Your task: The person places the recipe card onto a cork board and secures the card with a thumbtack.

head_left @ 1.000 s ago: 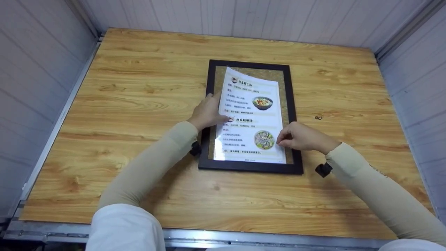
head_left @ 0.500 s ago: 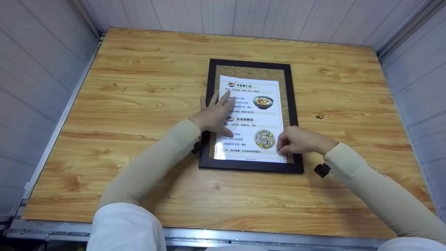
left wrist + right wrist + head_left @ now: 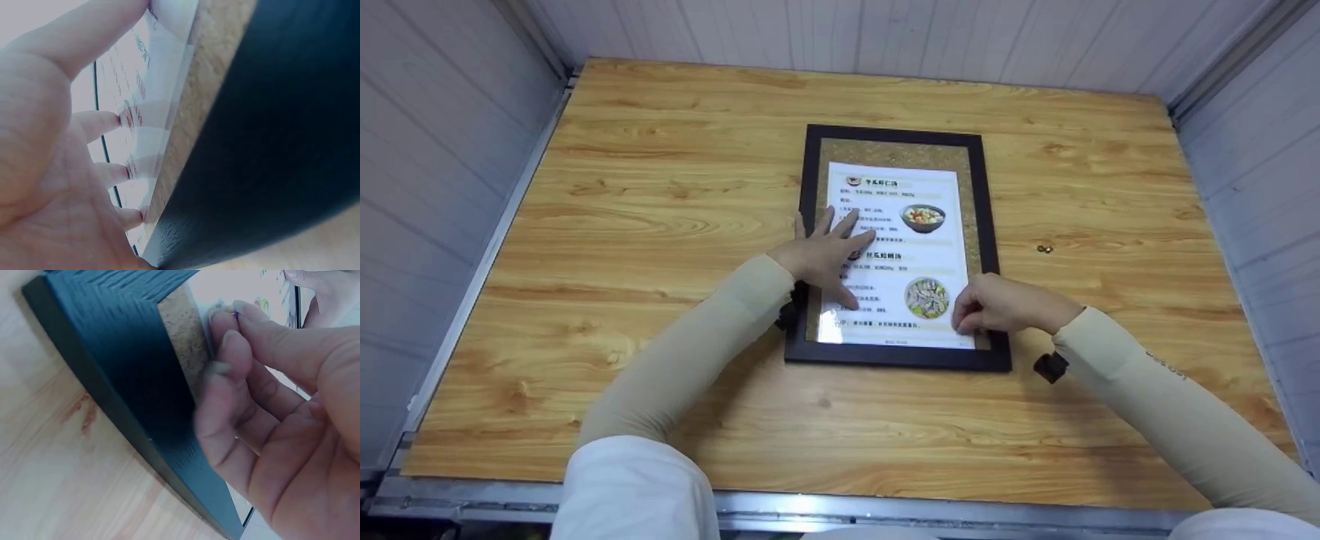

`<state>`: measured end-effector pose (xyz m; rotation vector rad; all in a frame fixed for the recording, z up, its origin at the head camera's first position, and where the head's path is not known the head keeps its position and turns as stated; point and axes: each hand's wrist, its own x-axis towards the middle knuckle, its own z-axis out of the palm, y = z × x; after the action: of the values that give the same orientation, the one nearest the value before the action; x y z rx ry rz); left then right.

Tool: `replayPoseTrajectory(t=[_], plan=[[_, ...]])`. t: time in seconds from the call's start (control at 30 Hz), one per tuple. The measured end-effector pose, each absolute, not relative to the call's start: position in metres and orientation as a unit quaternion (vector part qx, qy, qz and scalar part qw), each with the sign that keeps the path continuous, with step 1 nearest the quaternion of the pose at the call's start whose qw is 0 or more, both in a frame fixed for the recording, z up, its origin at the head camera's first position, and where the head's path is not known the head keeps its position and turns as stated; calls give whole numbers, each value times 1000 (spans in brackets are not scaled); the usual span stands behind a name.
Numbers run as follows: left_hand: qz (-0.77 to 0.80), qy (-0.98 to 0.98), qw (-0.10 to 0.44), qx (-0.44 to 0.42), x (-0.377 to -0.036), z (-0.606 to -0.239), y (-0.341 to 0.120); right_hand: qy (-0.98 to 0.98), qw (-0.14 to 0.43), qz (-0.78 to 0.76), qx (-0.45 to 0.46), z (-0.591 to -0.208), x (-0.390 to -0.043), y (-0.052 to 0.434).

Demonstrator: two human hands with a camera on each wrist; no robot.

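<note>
**Black-framed board with a printed sheet, both hands on the sheet**

Black frame [image 3: 894, 356] lies flat near the middle of a wood-grain table [image 3: 660, 187], long sides running away from the person. Inside it a speckled, cork-like backing [image 3: 896, 153] shows as a band above the laminated sheet [image 3: 930, 255] and as narrow strips at either side. The sheet carries two blocks of printed text, each with a bold heading and a photograph of a bowl of food; the characters are too small to read. The left hand [image 3: 819, 255] rests flat on the sheet's left half, fingers straight and spread, heel over the frame's left bar. The right hand [image 3: 997, 304] is curled at the sheet's lower right corner, thumb and forefinger pinching the sheet's edge, as the right wrist view shows. A small dark object [image 3: 1044, 248] lies on the table, well apart to the right of the frame. Bare tabletop surrounds the frame on all sides, widest to the left; pale panelled walls [image 3: 435, 150] close the table on three sides, and a metal rail [image 3: 885, 514] edges the near side.
</note>
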<state>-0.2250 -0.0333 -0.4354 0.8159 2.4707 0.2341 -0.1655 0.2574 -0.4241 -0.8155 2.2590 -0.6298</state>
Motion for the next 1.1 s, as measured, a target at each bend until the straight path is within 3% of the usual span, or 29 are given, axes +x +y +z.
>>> replayPoseTrajectory(t=[0.3,0.67,1.1], plan=[[96,910,265,304,-223,-434,-34,870,286,-224,-334,-422,-164,256],[100,909,267,305,-223,-433,-36,869,297,-238,-316,-419,-162,254],[95,908,269,308,-223,-434,-36,871,263,-230,-346,-425,-164,255]])
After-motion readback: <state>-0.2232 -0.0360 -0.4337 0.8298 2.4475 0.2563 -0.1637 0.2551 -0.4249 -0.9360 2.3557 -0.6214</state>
